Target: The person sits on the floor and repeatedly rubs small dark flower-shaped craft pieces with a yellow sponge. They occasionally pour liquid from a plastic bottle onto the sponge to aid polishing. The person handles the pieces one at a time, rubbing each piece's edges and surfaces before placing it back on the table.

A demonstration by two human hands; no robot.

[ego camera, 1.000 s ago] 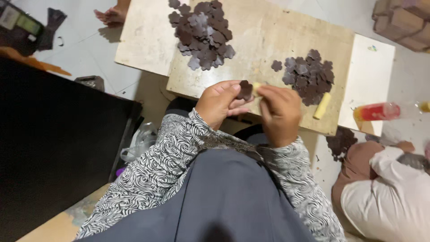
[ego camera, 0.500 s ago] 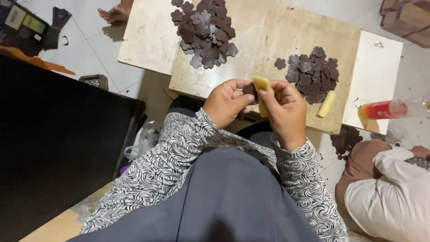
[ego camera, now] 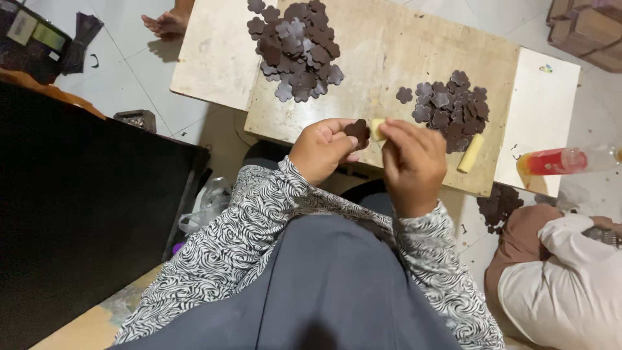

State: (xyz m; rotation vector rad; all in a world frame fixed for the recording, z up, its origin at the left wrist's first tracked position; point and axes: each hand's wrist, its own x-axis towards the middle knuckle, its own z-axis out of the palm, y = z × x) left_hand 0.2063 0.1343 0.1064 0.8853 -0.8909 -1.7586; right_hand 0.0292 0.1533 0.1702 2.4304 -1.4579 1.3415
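While the left hand (ego camera: pixel 321 148) pinches a dark flower-shaped piece (ego camera: pixel 357 131) just above the desk (ego camera: pixel 389 45) edge, the right hand (ego camera: pixel 411 162) closes on a pale yellow stick (ego camera: pixel 376 129) touching it. That piece looks thin, light and bendable, best gripped by its rim.
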